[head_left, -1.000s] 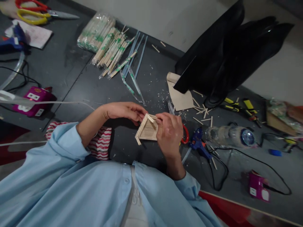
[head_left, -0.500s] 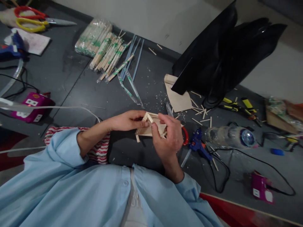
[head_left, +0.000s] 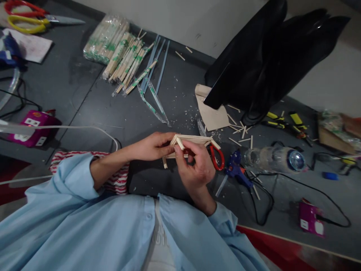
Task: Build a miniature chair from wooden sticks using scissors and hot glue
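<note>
Between my hands is a small frame of glued wooden sticks (head_left: 191, 138), held above the grey table near my body. My left hand (head_left: 153, 146) pinches its left end between thumb and fingers. My right hand (head_left: 196, 162) is closed around the near side, its thumb and forefinger at a short stick end on the frame's left part. The fingers cover much of the middle of the frame. Just right of the frame lie the red handles of scissors (head_left: 217, 158), and beyond them a blue glue gun (head_left: 237, 169).
Wrapped chopsticks (head_left: 126, 60) lie at the back left, scissors with red and yellow handles (head_left: 28, 19) farther left. A black bag (head_left: 254, 56) stands at the back right near cut sticks (head_left: 239, 130). A plastic bottle (head_left: 273, 160) lies right, with cords and a purple socket box (head_left: 311, 218).
The stick frame has been tilted, so its slatted face no longer shows and its long edge does. My right hand has shifted slightly left and its fingers have curled under the frame.
</note>
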`<state>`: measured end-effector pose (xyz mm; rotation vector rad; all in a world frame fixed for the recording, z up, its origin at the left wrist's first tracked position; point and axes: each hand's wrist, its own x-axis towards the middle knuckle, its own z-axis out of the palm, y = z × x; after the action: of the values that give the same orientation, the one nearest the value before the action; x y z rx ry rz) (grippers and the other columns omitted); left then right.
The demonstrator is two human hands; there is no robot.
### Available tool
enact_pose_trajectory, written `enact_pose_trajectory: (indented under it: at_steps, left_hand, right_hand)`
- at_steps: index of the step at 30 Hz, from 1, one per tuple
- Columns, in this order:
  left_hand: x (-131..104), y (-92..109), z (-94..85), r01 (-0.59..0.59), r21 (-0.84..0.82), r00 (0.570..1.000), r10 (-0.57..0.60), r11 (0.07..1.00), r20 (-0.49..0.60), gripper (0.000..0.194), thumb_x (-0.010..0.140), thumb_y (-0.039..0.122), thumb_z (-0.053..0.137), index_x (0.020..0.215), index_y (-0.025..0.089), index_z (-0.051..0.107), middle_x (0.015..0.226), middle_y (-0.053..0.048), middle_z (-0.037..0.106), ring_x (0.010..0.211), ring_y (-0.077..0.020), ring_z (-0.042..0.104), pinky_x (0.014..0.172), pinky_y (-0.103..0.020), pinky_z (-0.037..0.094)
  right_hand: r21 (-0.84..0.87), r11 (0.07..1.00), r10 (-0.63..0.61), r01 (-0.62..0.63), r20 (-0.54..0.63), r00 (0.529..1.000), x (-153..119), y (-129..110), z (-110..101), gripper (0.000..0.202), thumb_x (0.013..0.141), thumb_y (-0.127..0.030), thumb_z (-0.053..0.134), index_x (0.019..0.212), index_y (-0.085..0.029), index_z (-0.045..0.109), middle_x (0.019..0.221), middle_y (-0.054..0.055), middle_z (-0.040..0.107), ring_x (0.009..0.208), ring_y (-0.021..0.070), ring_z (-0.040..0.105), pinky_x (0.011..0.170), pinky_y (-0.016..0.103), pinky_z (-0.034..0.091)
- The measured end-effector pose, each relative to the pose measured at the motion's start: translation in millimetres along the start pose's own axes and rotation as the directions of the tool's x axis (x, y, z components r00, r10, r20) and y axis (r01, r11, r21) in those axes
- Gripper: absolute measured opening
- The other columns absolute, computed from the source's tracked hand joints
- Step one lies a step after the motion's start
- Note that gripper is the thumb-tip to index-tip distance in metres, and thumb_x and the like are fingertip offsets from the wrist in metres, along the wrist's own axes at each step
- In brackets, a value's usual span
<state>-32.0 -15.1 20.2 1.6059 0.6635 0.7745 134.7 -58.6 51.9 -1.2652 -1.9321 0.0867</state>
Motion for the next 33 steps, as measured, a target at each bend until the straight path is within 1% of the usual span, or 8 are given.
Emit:
enact_pose_trajectory:
  at_steps: [5,10,15,19,22,28,33]
  left_hand:
    - [0.4,1.4,1.6,-0.048,0.129,0.999,0.049,0.990,-0.007,0.029,0.096,0.031,0.047,0.113,0.012,0.059,0.091,-0.006,0.068,0.078,-0.0122,0.059,0.071,-0.022,0.047]
    - [0.9,4.1,3.0,-0.050,0.193,0.998,0.058,0.980,-0.033,0.023,0.095,0.031,0.047,0.103,0.013,0.059,0.078,-0.001,0.061,0.065,-0.0093,0.052,0.061,-0.019,0.041]
    - [1.3,7.9,3.1,-0.050,0.207,0.998,0.058,0.977,-0.035,0.019,0.094,0.028,0.046,0.099,0.014,0.057,0.078,-0.001,0.060,0.067,-0.0097,0.053,0.062,-0.020,0.042]
    - [1.2,8.5,3.1,-0.027,0.211,0.999,0.034,0.977,-0.029,0.018,0.094,0.028,0.046,0.099,0.015,0.057,0.077,-0.001,0.061,0.067,-0.0102,0.053,0.062,-0.021,0.041]
    - [0.9,7.8,3.4,-0.029,0.200,0.999,0.036,0.979,-0.031,0.018,0.094,0.029,0.047,0.099,0.015,0.057,0.077,-0.001,0.060,0.066,-0.0099,0.052,0.061,-0.021,0.040]
    - [0.9,7.2,3.6,-0.031,0.187,0.999,0.036,0.982,-0.024,0.018,0.094,0.029,0.047,0.097,0.014,0.056,0.074,0.000,0.058,0.063,-0.0096,0.049,0.059,-0.020,0.039]
    - [0.6,5.1,4.8,0.000,0.170,1.000,0.003,0.986,-0.018,0.021,0.094,0.032,0.047,0.095,0.013,0.056,0.073,0.001,0.053,0.063,-0.0100,0.047,0.058,-0.021,0.039]
  right_hand:
    - [0.035,0.998,-0.056,0.056,0.012,0.998,-0.3,2.4,1.6,0.018,0.090,-0.017,0.065,0.107,-0.023,0.064,0.089,0.003,0.075,0.080,0.0155,0.070,0.071,0.029,0.056]
    - [0.009,0.997,-0.072,0.072,-0.010,0.997,-1.2,3.7,3.7,0.018,0.090,-0.016,0.065,0.107,-0.022,0.063,0.090,0.004,0.076,0.077,0.0153,0.070,0.068,0.028,0.055]
    - [0.031,0.996,-0.086,0.087,-0.022,0.996,-0.1,3.1,4.0,0.019,0.089,-0.014,0.066,0.106,-0.022,0.063,0.089,0.003,0.076,0.080,0.0147,0.071,0.072,0.028,0.056]
    - [0.036,0.998,-0.053,0.053,-0.002,0.999,-0.6,2.2,2.7,0.017,0.091,-0.016,0.064,0.106,-0.022,0.065,0.088,0.003,0.076,0.078,0.0149,0.071,0.073,0.028,0.057]
    - [0.044,0.998,-0.034,0.034,0.000,0.999,-1.9,2.3,2.5,0.016,0.091,-0.017,0.063,0.106,-0.022,0.066,0.088,0.003,0.076,0.078,0.0149,0.071,0.074,0.028,0.058]
    - [0.031,0.999,-0.038,0.039,-0.014,0.999,-2.0,3.4,5.0,0.012,0.092,-0.018,0.063,0.103,-0.022,0.065,0.087,0.003,0.076,0.075,0.0144,0.070,0.066,0.028,0.057]
    - [0.057,0.997,-0.044,0.047,-0.055,0.998,-2.5,3.9,6.6,0.014,0.090,-0.016,0.066,0.102,-0.022,0.065,0.088,0.003,0.076,0.076,0.0139,0.071,0.068,0.027,0.056]
